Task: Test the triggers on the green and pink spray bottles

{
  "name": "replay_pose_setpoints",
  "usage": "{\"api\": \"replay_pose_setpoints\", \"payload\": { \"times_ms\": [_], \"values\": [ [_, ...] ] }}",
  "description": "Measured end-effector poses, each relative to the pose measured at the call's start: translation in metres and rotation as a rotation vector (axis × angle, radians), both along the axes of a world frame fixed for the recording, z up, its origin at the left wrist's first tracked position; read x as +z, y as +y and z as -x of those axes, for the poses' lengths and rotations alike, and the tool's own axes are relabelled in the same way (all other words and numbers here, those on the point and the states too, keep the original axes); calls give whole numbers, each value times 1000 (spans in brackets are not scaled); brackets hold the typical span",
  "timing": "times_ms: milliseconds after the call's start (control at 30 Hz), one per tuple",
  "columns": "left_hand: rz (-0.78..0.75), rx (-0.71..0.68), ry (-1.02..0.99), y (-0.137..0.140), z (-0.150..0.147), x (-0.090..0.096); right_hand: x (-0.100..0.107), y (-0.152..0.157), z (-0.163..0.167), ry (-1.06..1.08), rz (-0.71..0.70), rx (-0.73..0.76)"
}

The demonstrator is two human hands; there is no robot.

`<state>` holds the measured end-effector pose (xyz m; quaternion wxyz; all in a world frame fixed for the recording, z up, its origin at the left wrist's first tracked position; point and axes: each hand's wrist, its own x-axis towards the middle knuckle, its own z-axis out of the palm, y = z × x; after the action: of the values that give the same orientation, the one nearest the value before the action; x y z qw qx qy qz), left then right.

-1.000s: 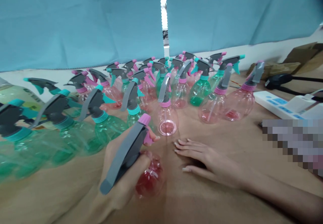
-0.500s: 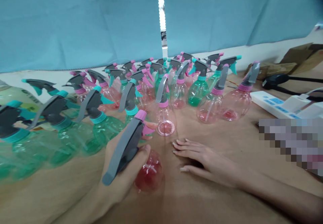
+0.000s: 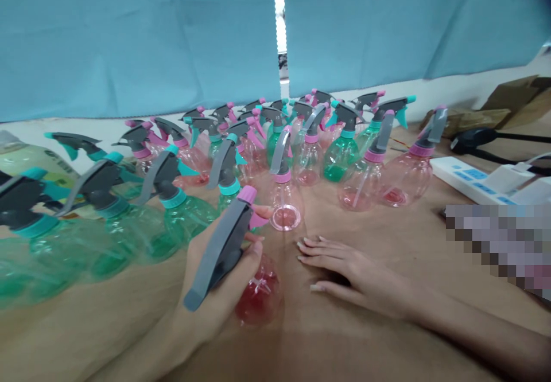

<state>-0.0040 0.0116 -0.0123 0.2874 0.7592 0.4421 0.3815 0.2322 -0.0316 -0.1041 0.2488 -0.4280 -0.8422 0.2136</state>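
My left hand (image 3: 228, 279) is wrapped round the neck of a pink spray bottle (image 3: 260, 293) with a grey trigger head and pink nozzle. Its index finger lies by the pink trigger, and the bottle tilts with its base toward the right. My right hand (image 3: 344, 267) rests on the brown table (image 3: 387, 342) with fingers stretched out, holding nothing. Just beyond the held bottle stands another pink spray bottle (image 3: 286, 204). To the left of my left hand is a row of green spray bottles, the nearest a green spray bottle (image 3: 187, 215) with a teal collar.
Many more pink and green bottles crowd the back, including a green bottle (image 3: 342, 155). At right are a white power strip (image 3: 460, 176) with plugs, a black cable-like object (image 3: 476, 138), a cardboard box (image 3: 512, 98) and a blurred-out patch. A blue cloth (image 3: 150, 38) hangs behind.
The whole view has shifted slightly, so everything sits a little further right. My left hand still grips the pink bottle, and my right hand stays flat on the table.
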Motion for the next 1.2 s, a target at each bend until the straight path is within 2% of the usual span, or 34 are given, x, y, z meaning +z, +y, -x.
{"api": "replay_pose_setpoints", "payload": {
  "times_ms": [100,267,700,1200],
  "values": [
    [56,-27,-30,0,2,0,-1,0,0,-24,-4,-3],
    [12,-52,-26,1,1,2,0,0,0,-44,-5,-3],
    [41,-52,-47,0,-2,4,-4,0,0,-28,2,-9],
    [-17,-126,-78,1,2,0,-5,-2,0,-50,-14,-16]
  ]
}}
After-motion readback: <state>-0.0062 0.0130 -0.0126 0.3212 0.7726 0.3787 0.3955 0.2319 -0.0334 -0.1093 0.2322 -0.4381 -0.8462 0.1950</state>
